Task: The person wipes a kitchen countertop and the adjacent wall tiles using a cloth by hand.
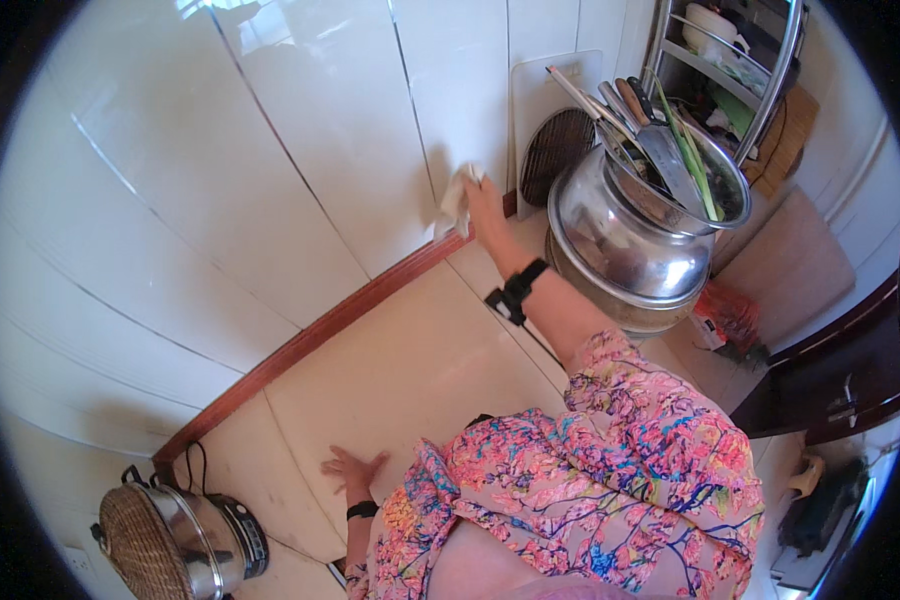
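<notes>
A pale cloth (pixel 454 201) is bunched in my right hand (pixel 484 201), at the lower part of the white panelled wall (pixel 307 150). The cloth's lower edge hangs by the reddish-brown baseboard (pixel 360 296). My right arm reaches forward, with a black strap and small device (pixel 517 291) at the wrist. Lower down, my left hand (pixel 352 466) has its fingers spread and holds nothing. It is over the beige floor tiles (pixel 412 360); whether it touches them I cannot tell.
Right of my right hand stand large metal pots (pixel 630 247), topped by a basin (pixel 733 196) holding a cleaver (pixel 671 165) and green onions (pixel 694 161). A round grill rack (pixel 555 154) leans behind. At lower left sits a steamer pot (pixel 187 540) beside an electric cooker (pixel 244 532). A metal shelf (pixel 772 82) stands upper right.
</notes>
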Demonstrator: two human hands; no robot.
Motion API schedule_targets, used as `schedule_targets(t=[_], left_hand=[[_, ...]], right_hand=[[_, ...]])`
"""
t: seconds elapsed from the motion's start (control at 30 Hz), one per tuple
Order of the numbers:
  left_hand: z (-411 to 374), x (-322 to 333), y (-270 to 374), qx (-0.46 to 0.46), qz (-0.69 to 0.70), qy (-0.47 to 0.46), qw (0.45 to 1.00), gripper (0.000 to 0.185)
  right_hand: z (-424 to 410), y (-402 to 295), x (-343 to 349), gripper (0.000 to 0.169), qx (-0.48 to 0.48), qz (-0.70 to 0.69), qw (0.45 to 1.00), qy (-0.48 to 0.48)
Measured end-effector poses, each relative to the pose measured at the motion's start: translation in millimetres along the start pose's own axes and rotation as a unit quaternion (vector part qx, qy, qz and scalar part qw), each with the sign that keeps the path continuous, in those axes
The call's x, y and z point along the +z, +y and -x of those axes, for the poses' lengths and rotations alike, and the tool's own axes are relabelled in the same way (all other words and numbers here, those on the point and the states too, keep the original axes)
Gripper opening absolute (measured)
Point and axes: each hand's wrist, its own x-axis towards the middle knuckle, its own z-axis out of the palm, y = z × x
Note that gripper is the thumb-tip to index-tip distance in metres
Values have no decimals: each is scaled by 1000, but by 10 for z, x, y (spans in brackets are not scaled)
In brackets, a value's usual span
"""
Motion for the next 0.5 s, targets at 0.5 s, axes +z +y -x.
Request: schedule_targets(t=[0.5], left_hand=[[332, 15, -669, -32, -125, -37, 991, 152]], right_hand=[[-28, -176, 452, 64, -312, 337, 884, -87]])
